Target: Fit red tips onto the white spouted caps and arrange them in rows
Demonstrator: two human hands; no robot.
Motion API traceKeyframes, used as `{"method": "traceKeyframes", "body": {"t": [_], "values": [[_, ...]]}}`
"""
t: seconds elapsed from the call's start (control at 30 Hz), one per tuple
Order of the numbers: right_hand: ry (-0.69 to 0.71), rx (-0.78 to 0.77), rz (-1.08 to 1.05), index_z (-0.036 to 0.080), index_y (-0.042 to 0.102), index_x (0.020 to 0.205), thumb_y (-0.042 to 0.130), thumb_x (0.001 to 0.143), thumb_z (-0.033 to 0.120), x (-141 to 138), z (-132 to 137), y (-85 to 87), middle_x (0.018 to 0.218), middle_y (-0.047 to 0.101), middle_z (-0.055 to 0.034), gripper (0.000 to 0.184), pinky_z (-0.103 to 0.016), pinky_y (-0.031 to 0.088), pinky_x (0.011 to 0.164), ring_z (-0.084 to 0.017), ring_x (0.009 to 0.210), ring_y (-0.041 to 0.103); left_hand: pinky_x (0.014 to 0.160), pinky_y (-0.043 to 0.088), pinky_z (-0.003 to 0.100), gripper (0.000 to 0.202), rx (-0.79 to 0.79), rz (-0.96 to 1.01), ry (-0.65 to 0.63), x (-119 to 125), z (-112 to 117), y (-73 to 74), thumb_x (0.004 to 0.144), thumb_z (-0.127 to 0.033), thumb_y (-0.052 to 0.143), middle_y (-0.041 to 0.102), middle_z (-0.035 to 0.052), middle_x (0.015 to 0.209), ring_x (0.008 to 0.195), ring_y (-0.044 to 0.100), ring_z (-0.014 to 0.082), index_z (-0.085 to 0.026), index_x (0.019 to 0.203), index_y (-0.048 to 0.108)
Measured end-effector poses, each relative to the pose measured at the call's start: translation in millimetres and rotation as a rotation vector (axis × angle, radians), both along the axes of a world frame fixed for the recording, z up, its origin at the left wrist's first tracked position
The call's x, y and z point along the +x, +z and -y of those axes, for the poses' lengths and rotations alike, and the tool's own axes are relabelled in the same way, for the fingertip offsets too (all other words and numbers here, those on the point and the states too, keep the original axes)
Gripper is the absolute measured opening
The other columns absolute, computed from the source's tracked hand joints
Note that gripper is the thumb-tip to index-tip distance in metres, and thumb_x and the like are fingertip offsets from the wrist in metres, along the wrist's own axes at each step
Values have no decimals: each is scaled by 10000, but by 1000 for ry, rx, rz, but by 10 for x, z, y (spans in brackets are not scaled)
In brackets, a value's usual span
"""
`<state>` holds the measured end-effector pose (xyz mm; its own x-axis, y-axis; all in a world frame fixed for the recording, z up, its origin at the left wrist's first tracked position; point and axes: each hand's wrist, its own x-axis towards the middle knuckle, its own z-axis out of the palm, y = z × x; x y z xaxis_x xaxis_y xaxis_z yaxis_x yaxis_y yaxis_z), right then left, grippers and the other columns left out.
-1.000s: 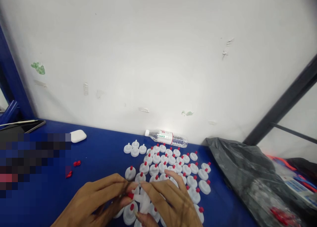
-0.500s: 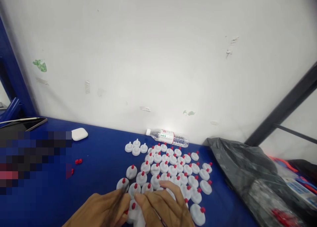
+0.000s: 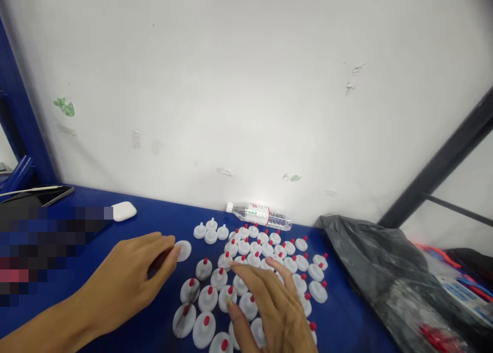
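My left hand [image 3: 142,271] reaches in from the left, with thumb and fingertips pinched at the near side of a round white nozzle cap [image 3: 184,251]. No red tip shows on that cap, and the fingers hide part of it. My right hand [image 3: 269,301] hovers palm down over the crowd of white caps with red tips [image 3: 208,298], its fingers spread and apart. Nothing shows in its fingers. Some caps are hidden beneath it. Several plain white caps without red tips [image 3: 211,236] stand in a small group beyond my hands.
A clear plastic bottle [image 3: 259,214] lies along the wall. On the right is a dark plastic bag [image 3: 354,245] with red pieces in clear wrap [image 3: 441,337]. A white earbud case [image 3: 124,211] and a phone [image 3: 57,193] lie at the left.
My hands have parted: they were together at the front of the caps. The left has moved left and away from me with a cap; the right has opened. More front caps show.
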<state>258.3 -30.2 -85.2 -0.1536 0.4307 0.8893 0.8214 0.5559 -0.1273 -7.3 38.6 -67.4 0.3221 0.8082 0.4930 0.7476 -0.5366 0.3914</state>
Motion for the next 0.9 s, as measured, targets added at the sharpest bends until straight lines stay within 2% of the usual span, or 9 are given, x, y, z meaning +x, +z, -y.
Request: {"method": "traceKeyframes", "body": {"t": [0.13,0.23,0.33,0.47,0.6,0.67,0.8,0.9], "values": [[64,-2,94,275,732,1331,563,993,172,68,20,81,1101,886,31,391,-442,730,1073,-213,846,885,678,388,414,502,-124,-109,-6,-3,-137,-77,1170,-524,386,641,-1,671,617,604,237,-283,751,520],[103,-2,175,264,742,1302,598,968,152,126,20,161,1084,886,40,380,-397,736,1047,-190,831,884,714,406,402,487,-246,-82,-22,57,-103,-107,1175,-539,357,681,-16,729,680,643,241,-282,824,578],[97,-6,162,270,746,1257,602,947,142,134,33,224,1067,878,58,364,-364,720,1063,-158,818,875,749,439,398,483,-323,-54,-70,98,-47,-97,1178,-551,355,706,-22,805,727,655,233,-285,926,669],[98,8,141,263,752,1152,583,913,100,84,61,262,991,864,77,335,-259,691,1053,-104,773,855,828,517,386,459,-256,-15,-97,91,-36,-154,1181,-495,350,767,-2,976,836,718,235,-304,1093,758],[101,20,120,270,763,1088,554,908,90,48,48,255,929,844,77,329,-244,679,1065,-90,741,841,926,586,391,440,-192,8,-80,39,-78,-274,1194,-498,387,795,41,1159,1014,787,263,-312,1288,775],[105,17,117,270,765,1074,552,900,80,43,31,247,920,839,78,335,-253,673,1083,-86,728,836,838,588,376,490,-221,-24,-112,8,-101,-327,1222,-515,341,764,40,1179,910,782,231,-321,1381,761],[120,18,130,261,766,1056,553,898,74,46,22,239,908,836,74,325,-262,658,1107,-82,722,833,630,496,340,576,-201,-128,-192,-44,-172,-410,1255,-508,230,701,27,1142,673,683,164,-370,1537,712],[129,20,121,259,771,1059,556,905,82,53,41,235,914,839,67,319,-251,656,1104,-83,735,838,702,572,364,599,-165,-136,-112,-27,-284,-418,1244,-467,201,718,73,1257,724,728,204,-358,1714,555]]}}
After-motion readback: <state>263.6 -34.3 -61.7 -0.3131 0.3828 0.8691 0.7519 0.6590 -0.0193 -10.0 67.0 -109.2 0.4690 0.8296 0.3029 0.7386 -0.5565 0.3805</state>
